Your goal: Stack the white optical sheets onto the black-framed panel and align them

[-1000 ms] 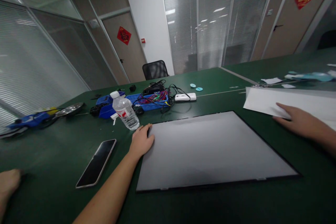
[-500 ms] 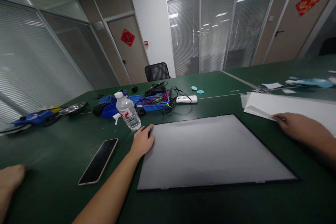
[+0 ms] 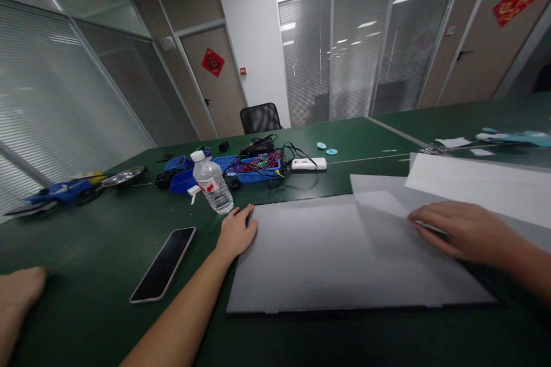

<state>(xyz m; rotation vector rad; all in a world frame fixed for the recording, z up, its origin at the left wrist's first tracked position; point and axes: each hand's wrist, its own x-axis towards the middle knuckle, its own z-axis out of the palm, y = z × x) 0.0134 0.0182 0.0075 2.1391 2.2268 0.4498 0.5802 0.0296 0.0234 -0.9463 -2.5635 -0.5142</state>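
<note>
A flat grey panel with a thin black frame (image 3: 301, 258) lies on the green table. My left hand (image 3: 236, 232) rests on its far left corner, thumb on the surface and fingers spread along the edge. My right hand (image 3: 460, 229) pinches the edge of a thin translucent sheet (image 3: 379, 198), which covers the panel's far right part. Behind that hand lies a white sheet (image 3: 482, 183), partly over another pale sheet. Close to my left hand stands a clear water bottle (image 3: 213, 186), slightly tilted in view. A phone (image 3: 163, 264) lies left of my forearm.
Another person's hand (image 3: 21, 292) is at the left edge. Behind the bottle are blue trays (image 3: 253, 175) with tangled wires, plus a white power strip (image 3: 309, 164). A metal dish (image 3: 124, 176) sits at the left, paper scraps (image 3: 454, 142) at far right.
My right hand has moved left, drawing the translucent sheet from the right-hand pile over the panel's right part. My left hand stays at the panel's corner.
</note>
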